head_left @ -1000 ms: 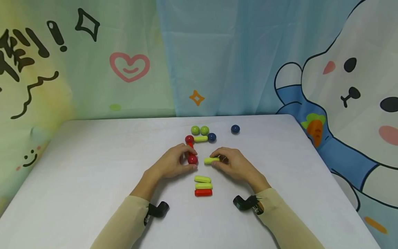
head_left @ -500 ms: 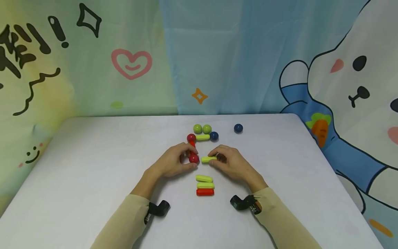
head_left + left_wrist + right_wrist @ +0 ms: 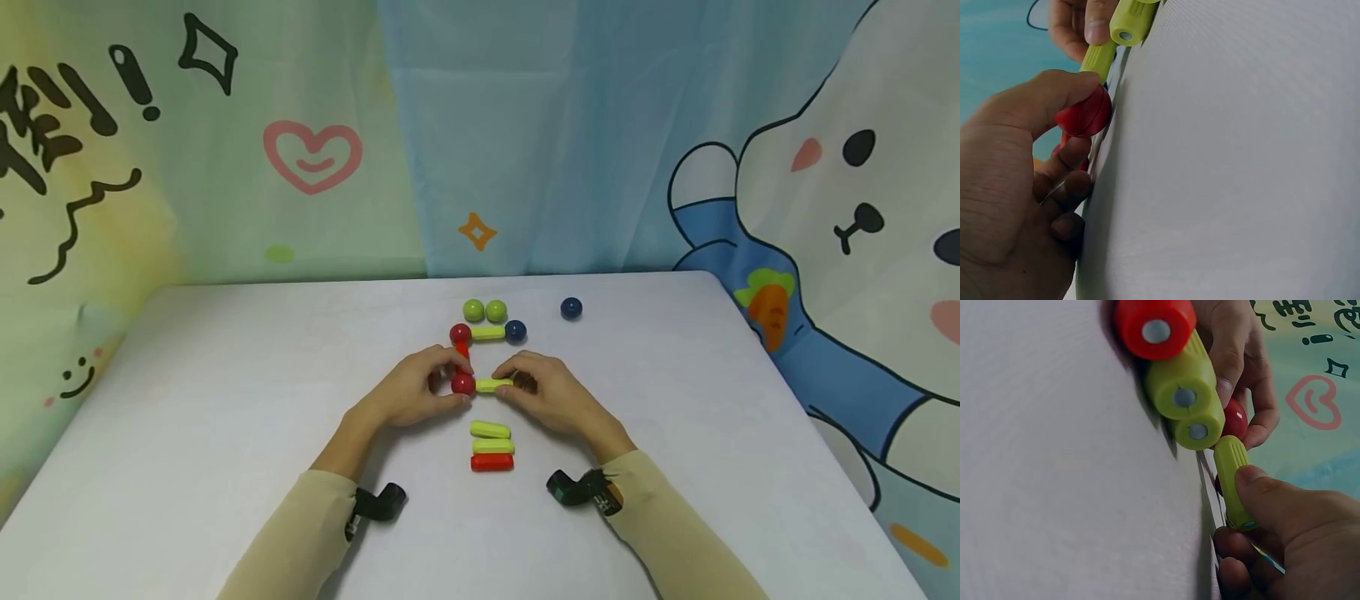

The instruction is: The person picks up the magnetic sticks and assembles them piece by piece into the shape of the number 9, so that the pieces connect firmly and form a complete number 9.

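My left hand [image 3: 416,387] pinches a red ball [image 3: 462,383] between thumb and fingers at the near end of a red rod [image 3: 462,350]. Across from it, my right hand [image 3: 551,392] pinches a yellow-green rod [image 3: 491,385], whose left end touches that ball. In the right wrist view the held rod [image 3: 1232,478] shows a metal disc in its free end. The red rod runs back to another red ball [image 3: 461,334]. From there a second yellow-green rod [image 3: 488,332] leads right to a dark blue ball [image 3: 515,331].
Two green balls [image 3: 484,311] sit behind the joined pieces, and a loose dark blue ball [image 3: 572,308] lies farther right. Nearer the front of the white table [image 3: 225,400], two yellow-green rods [image 3: 491,438] and a red rod [image 3: 492,462] lie in a stack-like row.
My right hand has moved left with the yellow-green rod until its end meets the red ball. The left hand keeps its hold on the ball in about the same place.
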